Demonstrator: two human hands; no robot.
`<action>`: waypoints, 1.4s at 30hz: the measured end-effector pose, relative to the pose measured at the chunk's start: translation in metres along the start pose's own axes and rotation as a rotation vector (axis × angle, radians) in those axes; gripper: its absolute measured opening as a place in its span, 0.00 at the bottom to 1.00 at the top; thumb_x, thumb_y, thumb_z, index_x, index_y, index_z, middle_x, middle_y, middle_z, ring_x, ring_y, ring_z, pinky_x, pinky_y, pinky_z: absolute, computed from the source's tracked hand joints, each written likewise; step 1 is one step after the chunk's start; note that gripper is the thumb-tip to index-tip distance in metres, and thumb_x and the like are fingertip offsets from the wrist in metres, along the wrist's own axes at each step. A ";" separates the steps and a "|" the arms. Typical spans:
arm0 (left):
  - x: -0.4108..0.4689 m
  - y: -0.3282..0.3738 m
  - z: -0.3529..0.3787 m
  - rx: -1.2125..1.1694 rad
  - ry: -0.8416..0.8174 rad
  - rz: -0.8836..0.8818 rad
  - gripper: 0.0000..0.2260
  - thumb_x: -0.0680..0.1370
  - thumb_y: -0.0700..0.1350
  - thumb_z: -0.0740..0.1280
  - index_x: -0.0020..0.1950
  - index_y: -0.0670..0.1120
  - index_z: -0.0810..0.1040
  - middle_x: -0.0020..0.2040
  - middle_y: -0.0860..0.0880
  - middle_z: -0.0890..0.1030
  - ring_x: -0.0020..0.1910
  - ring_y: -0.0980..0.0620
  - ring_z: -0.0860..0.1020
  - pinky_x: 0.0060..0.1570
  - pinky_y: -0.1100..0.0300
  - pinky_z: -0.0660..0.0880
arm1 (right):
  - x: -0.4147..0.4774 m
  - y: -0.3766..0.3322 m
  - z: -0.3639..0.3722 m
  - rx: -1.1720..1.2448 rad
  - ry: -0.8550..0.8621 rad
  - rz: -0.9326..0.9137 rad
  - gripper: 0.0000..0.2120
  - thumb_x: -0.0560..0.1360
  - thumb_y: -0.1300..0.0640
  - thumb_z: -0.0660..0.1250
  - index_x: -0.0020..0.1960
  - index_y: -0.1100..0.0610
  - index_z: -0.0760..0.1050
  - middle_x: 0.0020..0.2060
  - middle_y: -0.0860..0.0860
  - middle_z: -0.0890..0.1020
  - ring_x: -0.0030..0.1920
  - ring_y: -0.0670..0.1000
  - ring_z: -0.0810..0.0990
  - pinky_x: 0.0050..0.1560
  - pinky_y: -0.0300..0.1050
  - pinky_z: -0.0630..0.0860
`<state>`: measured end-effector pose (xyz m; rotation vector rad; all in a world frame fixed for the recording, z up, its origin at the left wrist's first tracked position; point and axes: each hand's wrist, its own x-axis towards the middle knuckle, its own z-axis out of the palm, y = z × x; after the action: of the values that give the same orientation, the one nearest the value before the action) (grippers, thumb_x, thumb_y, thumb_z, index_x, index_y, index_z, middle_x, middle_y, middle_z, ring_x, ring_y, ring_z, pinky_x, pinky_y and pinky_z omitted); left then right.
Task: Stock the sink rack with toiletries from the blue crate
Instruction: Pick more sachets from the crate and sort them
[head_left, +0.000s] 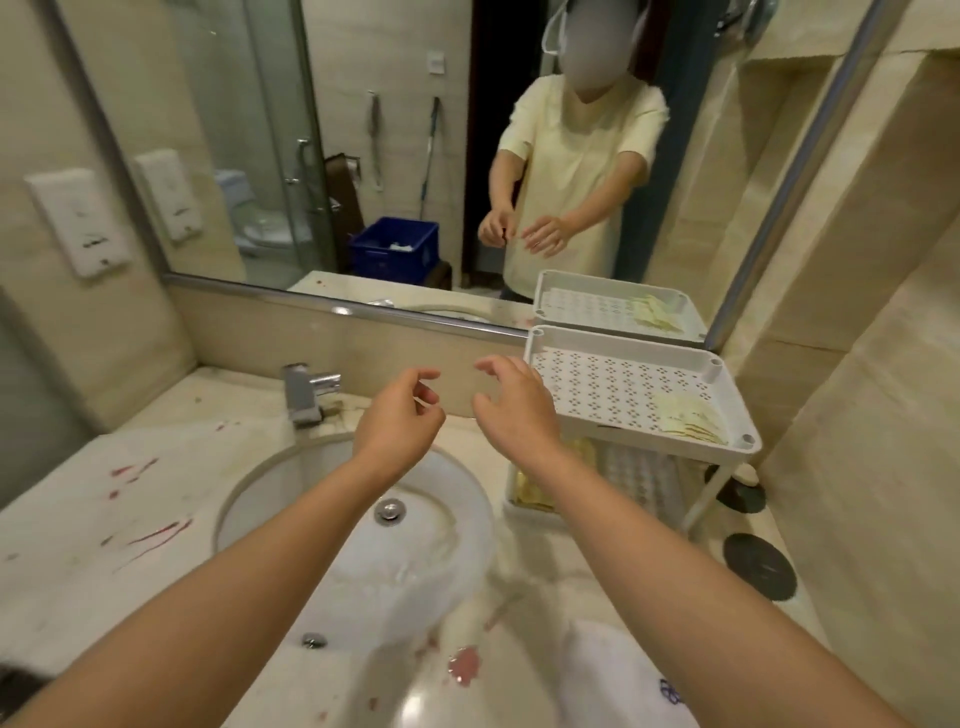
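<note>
A white two-tier sink rack stands on the counter right of the basin. Its perforated top tray holds several pale yellow sachets in the near right corner. The lower tier holds yellow packets, partly hidden by my arm. My left hand and my right hand hover above the basin, left of the rack, both with fingers loosely curled and apart, holding nothing. The blue crate shows only as a reflection in the mirror, behind me, with something white inside.
A round white basin with a chrome faucet sits below my arms. The counter has red stains at left. Two dark round coasters lie to the right. A folded white towel lies at the front edge.
</note>
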<state>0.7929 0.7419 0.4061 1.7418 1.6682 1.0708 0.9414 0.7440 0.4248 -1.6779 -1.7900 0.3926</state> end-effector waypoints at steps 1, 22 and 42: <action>-0.009 -0.008 -0.012 0.010 0.008 -0.012 0.18 0.74 0.41 0.66 0.63 0.54 0.74 0.46 0.56 0.78 0.41 0.57 0.77 0.45 0.55 0.75 | -0.006 -0.011 0.008 0.005 -0.022 -0.008 0.20 0.74 0.58 0.64 0.66 0.50 0.73 0.64 0.48 0.75 0.66 0.50 0.71 0.67 0.53 0.69; -0.259 -0.183 -0.250 0.311 0.135 -0.498 0.23 0.73 0.50 0.67 0.69 0.55 0.69 0.51 0.58 0.76 0.50 0.55 0.77 0.55 0.53 0.76 | -0.202 -0.211 0.188 -0.143 -0.657 -0.378 0.27 0.75 0.54 0.63 0.73 0.51 0.64 0.71 0.50 0.69 0.70 0.53 0.67 0.63 0.49 0.71; -0.504 -0.231 -0.380 0.450 0.414 -0.974 0.25 0.76 0.52 0.68 0.72 0.54 0.66 0.65 0.54 0.73 0.60 0.54 0.75 0.56 0.53 0.76 | -0.382 -0.381 0.286 -0.222 -0.999 -0.966 0.27 0.76 0.52 0.63 0.74 0.50 0.64 0.69 0.52 0.71 0.68 0.56 0.70 0.64 0.52 0.70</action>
<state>0.3807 0.2157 0.3371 0.6679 2.7273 0.6093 0.4559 0.3816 0.3507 -0.4881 -3.1739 0.6388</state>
